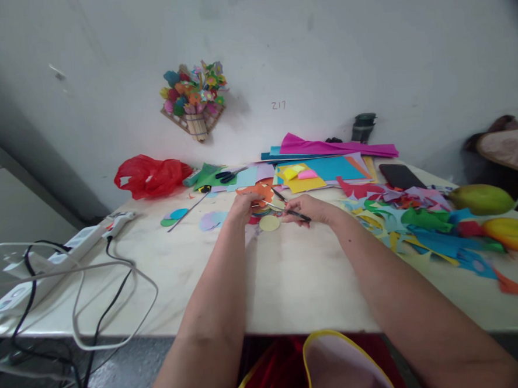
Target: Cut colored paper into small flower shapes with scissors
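Note:
My left hand [244, 205] is closed on a piece of orange paper [266, 189] with a curved, cut edge. Close on its right, my right hand [309, 207] grips a pair of scissors [299, 216] with dark handles. The blades point left toward the orange paper; whether they touch it I cannot make out. Just below lies a pale yellow paper circle [269, 223], beside other coloured discs partly hidden by my hands. Left of my left hand are pale pink and blue paper circles [213, 221], then blue and green discs [179, 213].
Coloured paper sheets [340, 168] are stacked at the back. Scraps [427, 219], a phone [401, 176] and yellow-green fruit [481, 199] lie right. Another pair of scissors [226, 176] and a red plastic bag [152, 175] lie back left. A power strip [48, 271] with cables is at left.

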Available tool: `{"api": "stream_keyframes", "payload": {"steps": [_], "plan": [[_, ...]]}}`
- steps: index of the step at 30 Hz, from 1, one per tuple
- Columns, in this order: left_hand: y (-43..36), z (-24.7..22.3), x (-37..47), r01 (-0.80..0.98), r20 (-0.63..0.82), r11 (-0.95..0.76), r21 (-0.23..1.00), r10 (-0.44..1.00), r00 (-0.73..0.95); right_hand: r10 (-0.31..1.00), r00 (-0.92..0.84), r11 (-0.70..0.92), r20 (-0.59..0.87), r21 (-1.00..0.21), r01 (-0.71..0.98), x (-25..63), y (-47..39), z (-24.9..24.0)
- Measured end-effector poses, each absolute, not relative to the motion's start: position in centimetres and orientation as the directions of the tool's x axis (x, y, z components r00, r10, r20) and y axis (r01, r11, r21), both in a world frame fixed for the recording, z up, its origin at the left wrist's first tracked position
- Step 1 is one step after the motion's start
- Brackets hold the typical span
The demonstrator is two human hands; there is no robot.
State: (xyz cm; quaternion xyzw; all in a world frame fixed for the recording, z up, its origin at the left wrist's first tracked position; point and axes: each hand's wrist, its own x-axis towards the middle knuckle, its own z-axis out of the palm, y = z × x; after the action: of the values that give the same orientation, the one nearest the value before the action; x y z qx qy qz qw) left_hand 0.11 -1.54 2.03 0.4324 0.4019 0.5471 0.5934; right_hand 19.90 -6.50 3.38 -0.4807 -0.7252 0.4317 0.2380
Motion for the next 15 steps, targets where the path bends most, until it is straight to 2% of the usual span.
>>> {"api": "stream_keyframes", "payload": {"steps": [5, 9, 15], "plan": [[-1.6, 2.18, 0.28, -0.307, -0.012, 0.023, 0.951, 0.999, 0.036, 0.891, -0.454, 0.205, -0.026, -0.868, 0.453, 19.9, -6.2, 2.93], [-1.48, 2.04, 0.32, -0.312, -0.007, 0.009, 0.95, 1.0, 0.007, 0.894, -0.447, 0.175, -0.03, -0.895, 0.41, 19.83, -5.88, 2.47], [-1.31, 2.01, 0.02, -0.346, 0.009, -0.021, 0.938, 0.999, -0.036, 0.888, -0.45, 0.156, -0.095, -0.859, 0.488, 20.02, -5.91, 2.61]]}}
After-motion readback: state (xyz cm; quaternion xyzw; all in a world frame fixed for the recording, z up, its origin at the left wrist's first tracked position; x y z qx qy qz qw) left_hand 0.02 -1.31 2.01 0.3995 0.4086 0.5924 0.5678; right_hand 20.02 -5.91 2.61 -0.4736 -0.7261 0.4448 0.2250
